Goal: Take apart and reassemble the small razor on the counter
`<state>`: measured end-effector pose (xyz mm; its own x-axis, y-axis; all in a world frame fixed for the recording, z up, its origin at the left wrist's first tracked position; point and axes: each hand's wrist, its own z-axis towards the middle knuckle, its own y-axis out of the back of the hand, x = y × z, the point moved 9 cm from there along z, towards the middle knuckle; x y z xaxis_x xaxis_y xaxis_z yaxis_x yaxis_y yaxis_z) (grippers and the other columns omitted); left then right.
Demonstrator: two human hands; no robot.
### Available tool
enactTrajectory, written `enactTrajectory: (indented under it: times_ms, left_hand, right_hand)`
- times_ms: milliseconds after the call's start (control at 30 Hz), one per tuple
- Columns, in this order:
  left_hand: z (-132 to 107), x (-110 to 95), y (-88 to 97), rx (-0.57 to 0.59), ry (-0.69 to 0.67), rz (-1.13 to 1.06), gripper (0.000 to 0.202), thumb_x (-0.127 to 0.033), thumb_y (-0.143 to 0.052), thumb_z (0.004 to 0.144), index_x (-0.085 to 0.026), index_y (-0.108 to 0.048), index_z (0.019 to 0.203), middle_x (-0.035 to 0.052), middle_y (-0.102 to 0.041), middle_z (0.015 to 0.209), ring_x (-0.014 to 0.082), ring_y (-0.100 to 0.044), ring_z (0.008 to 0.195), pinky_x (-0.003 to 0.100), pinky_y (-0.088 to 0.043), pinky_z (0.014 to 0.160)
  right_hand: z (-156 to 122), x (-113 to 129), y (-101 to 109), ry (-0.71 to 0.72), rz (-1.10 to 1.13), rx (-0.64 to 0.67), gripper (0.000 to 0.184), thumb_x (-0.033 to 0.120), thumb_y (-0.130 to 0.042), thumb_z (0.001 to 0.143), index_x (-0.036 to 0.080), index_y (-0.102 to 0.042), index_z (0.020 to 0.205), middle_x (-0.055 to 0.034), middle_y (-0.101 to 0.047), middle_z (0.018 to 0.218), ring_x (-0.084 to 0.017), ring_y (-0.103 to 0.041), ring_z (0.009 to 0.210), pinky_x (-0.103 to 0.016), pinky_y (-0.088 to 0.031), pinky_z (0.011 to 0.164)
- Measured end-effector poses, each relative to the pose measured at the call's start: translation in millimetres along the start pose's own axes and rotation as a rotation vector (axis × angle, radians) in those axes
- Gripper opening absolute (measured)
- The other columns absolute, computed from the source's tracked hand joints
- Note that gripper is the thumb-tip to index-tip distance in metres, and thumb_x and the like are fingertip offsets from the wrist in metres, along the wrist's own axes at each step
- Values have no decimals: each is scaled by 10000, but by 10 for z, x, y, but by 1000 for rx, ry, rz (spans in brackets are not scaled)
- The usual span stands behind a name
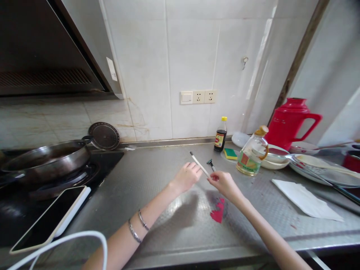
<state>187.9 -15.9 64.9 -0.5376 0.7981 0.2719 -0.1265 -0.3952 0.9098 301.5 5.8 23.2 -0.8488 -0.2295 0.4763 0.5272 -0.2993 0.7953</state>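
Near the frame's centre, white pencil-like stick [200,165]: slim, straight and smooth, slanting from a dark grey tip at its upper left down to the right hand.
Right hand [226,185]: thumb and fingers pinched together on the stick's lower end.
Left hand [188,177]: fingers curled together against the stick's side; whether they clamp it, I cannot tell.
Bracelets [134,231]: two metal bands on the left forearm, lower centre-left.
Razor [210,162]: dark T-shaped head just right of the stick, handle running behind the right hand.
Red scrap [218,212]: flat, ragged-edged, below the hands.
Countertop [157,157]: grey metal with a fine dimpled texture.
Sponge [230,153]: green layer on yellow, right of centre.
Sauce bottle [221,135]: dark liquid, yellow cap; its yellow-and-red label is too small to read.
Oil bottle [253,152]: clear, rounded, amber-capped; green label illegible.
Thermos [290,122]: glossy red with a looped handle, upper right; pale lettering unreadable.
Phone [50,219]: black screen, pale case, lower left.
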Motion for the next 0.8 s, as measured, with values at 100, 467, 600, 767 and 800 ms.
enactTrajectory:
  times_ms: [100, 467, 600, 767, 800]
  left_hand:
    - [-30, 230, -117, 22, 147, -142, 284, -242, -462, 854, -153, -500, 1121, 98, -555, 1140, 218, -457, 1100, 336, -355, 919]
    - [-316, 786, -822, 227, 451, -398, 677, -427, -555, 746, -101, -350, 1303, 185, -436, 1325, 291, -412, 1218, 375, -345, 964]
    - [-305, 834, -906, 197, 483, -452, 686, -430, -574, 730, -96, -368, 1292, 181, -473, 1293, 283, -455, 1180, 361, -362, 957]
    - [-249, 833, -994, 178, 478, -509, 637, -375, -579, 723, -78, -399, 1258, 184, -485, 1277, 278, -471, 1160, 349, -378, 948]
    - [-241, 830, -1002, 176, 476, -510, 622, -360, -582, 720, -75, -409, 1245, 185, -496, 1262, 278, -479, 1148, 347, -381, 943]
  right_hand:
    - [18, -358, 160, -154, -3, -29, 234, 317, -517, 730, 143, -662, 667, -60, -658, 624, -158, -583, 543, -218, -365, 498]
    - [4, -1119, 214, -371, -208, 132, 200, 225, -511, 669, 127, -648, 560, -82, -620, 493, -170, -597, 491, -226, -370, 488]
    - [2, -1128, 91, -395, -182, 188, 194, 219, -517, 653, 131, -626, 519, -80, -607, 464, -162, -589, 455, -224, -387, 484]
    - [5, -1041, 79, -400, -152, 174, 193, 225, -527, 656, 140, -615, 507, -74, -597, 439, -163, -596, 446, -220, -405, 493]
    - [2, -1031, 81, -407, -146, 173, 197, 232, -530, 660, 142, -614, 506, -73, -600, 443, -160, -593, 439, -219, -404, 487]
